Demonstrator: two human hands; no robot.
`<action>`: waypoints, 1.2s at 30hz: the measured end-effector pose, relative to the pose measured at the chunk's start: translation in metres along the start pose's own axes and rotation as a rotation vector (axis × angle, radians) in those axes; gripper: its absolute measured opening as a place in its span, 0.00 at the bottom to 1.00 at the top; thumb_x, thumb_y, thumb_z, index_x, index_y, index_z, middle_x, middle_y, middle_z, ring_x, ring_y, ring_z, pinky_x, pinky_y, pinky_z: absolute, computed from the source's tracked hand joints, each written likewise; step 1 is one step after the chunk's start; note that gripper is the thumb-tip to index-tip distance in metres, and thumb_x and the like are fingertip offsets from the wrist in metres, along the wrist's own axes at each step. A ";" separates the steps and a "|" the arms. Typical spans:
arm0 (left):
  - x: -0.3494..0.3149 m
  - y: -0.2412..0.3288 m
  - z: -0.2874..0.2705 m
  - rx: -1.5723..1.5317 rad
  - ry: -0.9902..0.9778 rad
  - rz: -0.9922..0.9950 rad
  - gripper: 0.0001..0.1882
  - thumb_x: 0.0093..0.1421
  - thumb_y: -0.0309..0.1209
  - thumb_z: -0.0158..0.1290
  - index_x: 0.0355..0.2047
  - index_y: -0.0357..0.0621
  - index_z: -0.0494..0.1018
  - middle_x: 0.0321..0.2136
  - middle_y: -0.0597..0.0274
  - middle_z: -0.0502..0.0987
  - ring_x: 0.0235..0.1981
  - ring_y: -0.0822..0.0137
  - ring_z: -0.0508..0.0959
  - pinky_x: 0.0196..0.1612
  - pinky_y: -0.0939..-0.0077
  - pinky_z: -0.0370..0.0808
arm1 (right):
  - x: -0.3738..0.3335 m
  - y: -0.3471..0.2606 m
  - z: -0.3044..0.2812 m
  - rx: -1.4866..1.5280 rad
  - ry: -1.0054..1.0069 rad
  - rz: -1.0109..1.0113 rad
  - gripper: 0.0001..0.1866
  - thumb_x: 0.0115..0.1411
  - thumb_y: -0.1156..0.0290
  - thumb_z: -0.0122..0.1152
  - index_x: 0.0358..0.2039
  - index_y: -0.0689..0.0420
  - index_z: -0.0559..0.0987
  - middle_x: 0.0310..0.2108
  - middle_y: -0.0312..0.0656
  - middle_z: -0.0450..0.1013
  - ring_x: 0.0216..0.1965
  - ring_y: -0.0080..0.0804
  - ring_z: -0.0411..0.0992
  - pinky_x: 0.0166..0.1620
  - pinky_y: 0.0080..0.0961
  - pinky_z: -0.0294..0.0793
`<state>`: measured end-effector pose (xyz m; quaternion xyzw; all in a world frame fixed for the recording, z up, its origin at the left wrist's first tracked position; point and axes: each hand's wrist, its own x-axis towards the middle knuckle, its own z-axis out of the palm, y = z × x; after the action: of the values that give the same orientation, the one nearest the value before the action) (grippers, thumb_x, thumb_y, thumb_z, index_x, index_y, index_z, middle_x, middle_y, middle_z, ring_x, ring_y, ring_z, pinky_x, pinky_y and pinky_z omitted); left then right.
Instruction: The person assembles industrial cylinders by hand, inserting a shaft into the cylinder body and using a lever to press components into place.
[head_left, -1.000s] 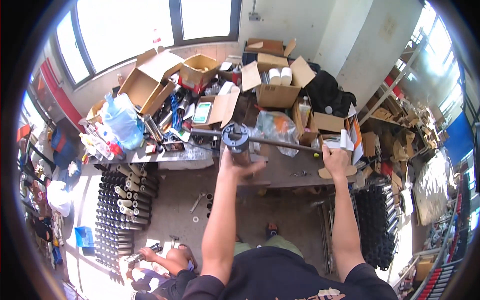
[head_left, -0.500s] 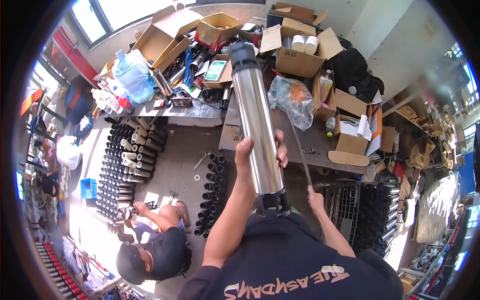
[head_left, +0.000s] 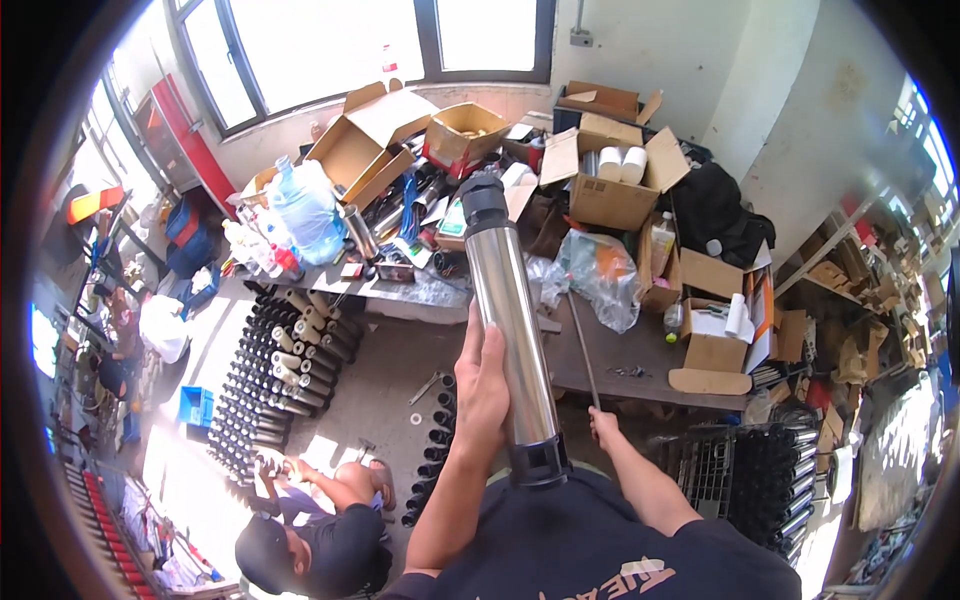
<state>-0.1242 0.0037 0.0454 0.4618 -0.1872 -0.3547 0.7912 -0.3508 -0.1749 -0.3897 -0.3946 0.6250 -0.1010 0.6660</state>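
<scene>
In front of my chest a shiny steel cylinder (head_left: 512,335) with black end pieces stands tilted, its top leaning away from me and a little left. My left hand (head_left: 484,395) grips it along the left side, the thumb on the near face and the far fingers partly hidden behind it. The slotted black lower end (head_left: 538,462) is close against my dark shirt. My right hand (head_left: 604,428) is closed round the lower end of a thin dark rod (head_left: 584,350), which slants up toward the workbench.
The workbench (head_left: 640,375) ahead carries open cartons (head_left: 615,200), a plastic bag (head_left: 600,275) and a water jug (head_left: 305,215). Black and pale cylinders (head_left: 270,370) stand in rows on the floor at left. A co-worker (head_left: 310,545) crouches there. A wire crate (head_left: 705,470) is at right.
The view has tilted up, bringing in more of the window. My left hand's grip has shifted, with fewer fingers showing on the cylinder's right side. My right hand still holds the rod.
</scene>
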 end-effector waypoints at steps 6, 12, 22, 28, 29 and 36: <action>0.003 -0.012 -0.024 -0.110 -0.034 -0.197 0.32 0.71 0.57 0.35 0.53 0.39 0.68 0.34 0.52 0.77 0.26 0.58 0.81 0.28 0.62 0.82 | 0.026 0.022 0.003 -0.051 -0.024 -0.138 0.13 0.63 0.57 0.57 0.29 0.53 0.78 0.22 0.33 0.71 0.26 0.25 0.67 0.28 0.30 0.64; 0.010 -0.045 -0.033 -0.708 -0.318 -0.300 0.35 0.68 0.62 0.33 0.55 0.44 0.67 0.40 0.50 0.74 0.28 0.57 0.77 0.29 0.62 0.77 | -0.010 0.075 -0.029 -0.122 0.073 -0.156 0.17 0.60 0.50 0.60 0.30 0.51 0.78 0.20 0.29 0.65 0.19 0.18 0.59 0.20 0.20 0.54; 0.027 -0.064 -0.062 -0.588 -0.305 -0.202 0.43 0.64 0.69 0.36 0.52 0.37 0.67 0.40 0.53 0.73 0.35 0.58 0.78 0.34 0.63 0.79 | -0.079 0.200 -0.159 -0.817 0.273 0.055 0.33 0.53 0.46 0.64 0.46 0.63 0.82 0.48 0.57 0.77 0.53 0.50 0.75 0.57 0.38 0.73; 0.029 -0.116 -0.074 -1.040 -0.494 -0.377 0.40 0.64 0.64 0.43 0.69 0.57 0.55 0.35 0.56 0.66 0.26 0.64 0.68 0.30 0.66 0.71 | -0.118 0.205 -0.175 -0.831 0.282 0.166 0.30 0.54 0.49 0.65 0.46 0.63 0.83 0.48 0.56 0.78 0.52 0.47 0.76 0.56 0.36 0.73; 0.027 -0.112 -0.067 -1.120 -0.520 -0.378 0.41 0.65 0.62 0.44 0.72 0.61 0.48 0.34 0.56 0.65 0.26 0.65 0.67 0.30 0.66 0.70 | -0.118 0.198 -0.164 -0.813 0.258 0.165 0.29 0.54 0.50 0.64 0.46 0.63 0.83 0.47 0.56 0.78 0.51 0.47 0.77 0.56 0.36 0.73; 0.025 -0.059 -0.050 -0.563 -0.214 -0.455 0.43 0.65 0.69 0.31 0.49 0.38 0.69 0.34 0.49 0.74 0.29 0.57 0.77 0.32 0.61 0.78 | -0.100 0.153 -0.101 -0.819 0.145 -0.142 0.27 0.57 0.46 0.61 0.42 0.58 0.84 0.41 0.53 0.80 0.47 0.49 0.78 0.51 0.37 0.75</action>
<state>-0.0986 -0.0040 -0.0318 0.2161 -0.0566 -0.6051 0.7641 -0.5178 -0.0498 -0.4049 -0.6607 0.6299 0.0829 0.3997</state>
